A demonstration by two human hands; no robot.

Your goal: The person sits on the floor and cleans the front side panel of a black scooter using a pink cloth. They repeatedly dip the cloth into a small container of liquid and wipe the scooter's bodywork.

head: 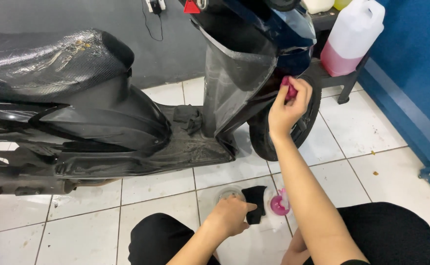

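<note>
My right hand [287, 109] is raised against the dark front panel of a black scooter [126, 113], pinching a small pink applicator pad [289, 88] onto the bodywork beside the front wheel [259, 140]. My left hand [229, 216] rests low on the tiled floor, fingers closed over a black cloth [255, 201]. Just above that hand a round clear container [228, 192] stands on the floor. To the right of the cloth lies a pink lid [278, 205]. My knees in black trousers frame the bottom of the view.
A large white jug with pink liquid [351, 37] stands on a dark low rack [340, 78] at the upper right. A blue wall [416, 73] runs along the right. A dark rag [188, 118] lies on the scooter's footboard. White floor tiles [357, 127] surround the scooter.
</note>
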